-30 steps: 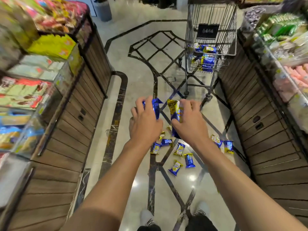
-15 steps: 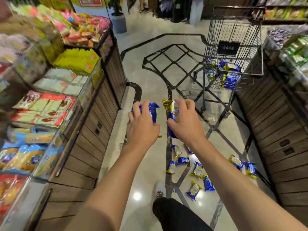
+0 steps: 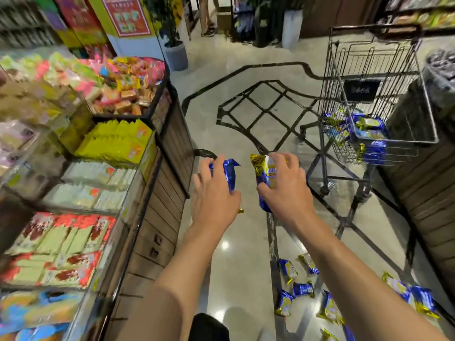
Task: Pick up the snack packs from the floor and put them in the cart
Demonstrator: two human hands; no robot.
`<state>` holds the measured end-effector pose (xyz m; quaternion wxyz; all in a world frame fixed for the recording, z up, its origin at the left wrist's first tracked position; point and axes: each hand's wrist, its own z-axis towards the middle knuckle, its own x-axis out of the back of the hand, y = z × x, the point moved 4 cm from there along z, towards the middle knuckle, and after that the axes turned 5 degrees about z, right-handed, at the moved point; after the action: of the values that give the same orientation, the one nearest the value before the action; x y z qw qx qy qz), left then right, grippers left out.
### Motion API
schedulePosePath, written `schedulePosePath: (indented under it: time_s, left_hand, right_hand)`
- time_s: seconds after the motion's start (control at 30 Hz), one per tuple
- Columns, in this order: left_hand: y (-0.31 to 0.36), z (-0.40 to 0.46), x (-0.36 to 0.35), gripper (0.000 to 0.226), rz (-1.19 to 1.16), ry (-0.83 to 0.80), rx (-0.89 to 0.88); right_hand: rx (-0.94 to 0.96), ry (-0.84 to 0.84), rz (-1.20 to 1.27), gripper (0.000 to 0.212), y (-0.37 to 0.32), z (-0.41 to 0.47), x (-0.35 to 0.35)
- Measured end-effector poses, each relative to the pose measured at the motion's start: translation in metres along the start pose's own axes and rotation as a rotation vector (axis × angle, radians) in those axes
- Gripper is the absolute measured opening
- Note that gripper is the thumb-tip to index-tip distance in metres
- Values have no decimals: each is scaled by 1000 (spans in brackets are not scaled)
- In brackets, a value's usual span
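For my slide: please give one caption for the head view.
Both hands carry snack packs toward the cart.

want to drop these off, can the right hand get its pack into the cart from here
Probably not yet: the right hand grips its snack pack well short of the cart, though open floor lies between.

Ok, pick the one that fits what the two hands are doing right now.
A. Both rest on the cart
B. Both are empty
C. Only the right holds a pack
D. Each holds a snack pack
D: the left hand grips a blue snack pack and the right hand grips a gold-and-blue snack pack, short of the cart.
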<state>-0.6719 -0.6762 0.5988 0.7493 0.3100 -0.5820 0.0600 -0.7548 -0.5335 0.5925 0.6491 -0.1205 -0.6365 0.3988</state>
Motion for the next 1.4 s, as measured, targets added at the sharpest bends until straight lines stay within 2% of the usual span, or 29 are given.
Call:
schedulePosePath:
  time_s: [0.17, 0.3, 0.53, 0.7, 1.07, 1.4]
  left_hand:
    - [-32, 90, -23, 82, -2, -61, -24]
    - [-43, 174, -34, 81, -16, -88, -130]
    - [-45, 302, -51, 80, 21, -127, -294]
    - [-27, 381, -86, 80, 47, -188, -360]
    - [71, 576, -156, 80, 65, -220, -400]
    - [211, 719, -235, 79, -13, -305, -646]
  right_hand:
    - [-70, 4, -42, 67, -6, 72, -46]
    - [-160, 56, -90, 66, -17, 134, -73]
    - [-241, 136, -203, 65, -23, 230, -91]
    - [-287, 174, -255, 62, 5, 307, -98]
    - [-321, 223, -166, 60, 89, 512, -79]
    - [-518, 419, -179, 57, 182, 643, -24]
